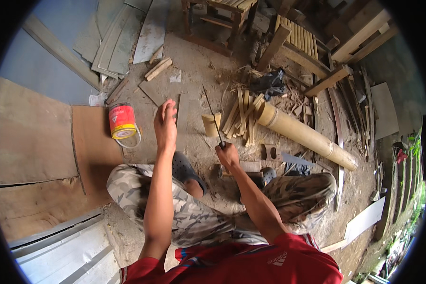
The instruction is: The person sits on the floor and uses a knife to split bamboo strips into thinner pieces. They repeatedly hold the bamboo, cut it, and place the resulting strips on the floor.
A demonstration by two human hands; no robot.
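My right hand (228, 155) is wrapped round the dark handle of a long thin-bladed knife (207, 98). Its blade points away from me and crosses in front of a short piece of split bamboo (209, 126) near the ground; whether the two touch I cannot tell. My left hand (165, 124) is raised to the left of the bamboo piece, fingers stretched out and slightly bent, with nothing in it. To the right of the knife lies a loose pile of bamboo strips (241, 113).
A thick bamboo pole (307, 135) lies slanting at the right, with a handsaw (296, 160) nearer me. A red and yellow can (122, 119) stands at the left beside brown boards (94, 146). Wooden stools (222, 21) and a slatted frame (298, 40) stand at the back.
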